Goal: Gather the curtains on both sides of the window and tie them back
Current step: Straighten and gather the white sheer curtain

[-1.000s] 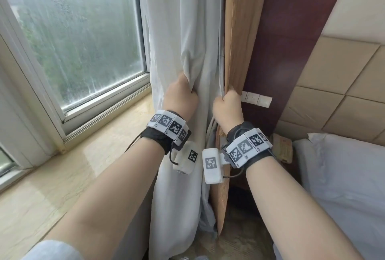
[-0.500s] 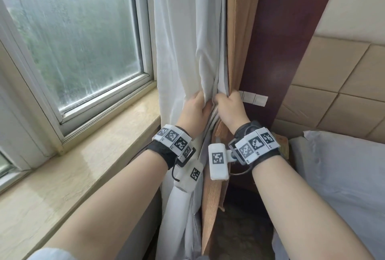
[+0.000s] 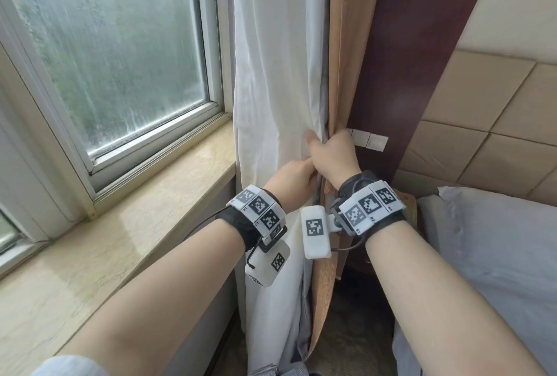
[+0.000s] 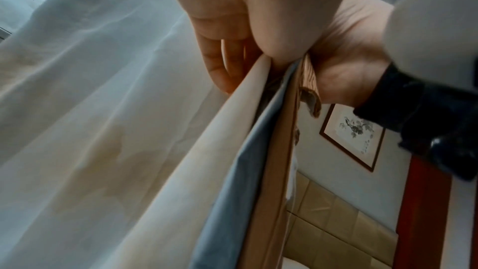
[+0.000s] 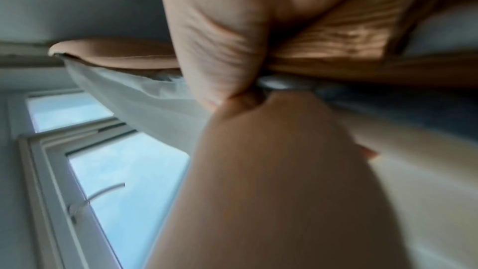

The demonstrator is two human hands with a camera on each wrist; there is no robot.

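The white sheer curtain (image 3: pixel 277 74) and the tan outer curtain (image 3: pixel 346 44) hang bunched together at the window's right side. My right hand (image 3: pixel 330 154) grips both layers at about sill height, thumb on the white cloth, fingers wrapped behind the tan cloth. My left hand (image 3: pixel 294 176) sits just below and left of it, fingers curled into the white folds. In the left wrist view the left hand (image 4: pixel 232 52) holds the white curtain (image 4: pixel 103 130) beside the grey lining (image 4: pixel 232 191) and tan curtain (image 4: pixel 274 171). The right wrist view is blurred, with the right hand (image 5: pixel 220 58) clamped on tan curtain (image 5: pixel 336 44).
The window (image 3: pixel 120 44) and its stone sill (image 3: pixel 135 225) lie to the left. A dark red wall panel (image 3: pixel 407 59) with white switches (image 3: pixel 369 139) stands behind the curtains. A bed with a pillow (image 3: pixel 497 255) fills the right side; a padded headboard (image 3: pixel 482 134) is above it.
Both hands have come together, pushing the white curtain rightward against the tan one. The right hand now grips above the left, which has slid lower.
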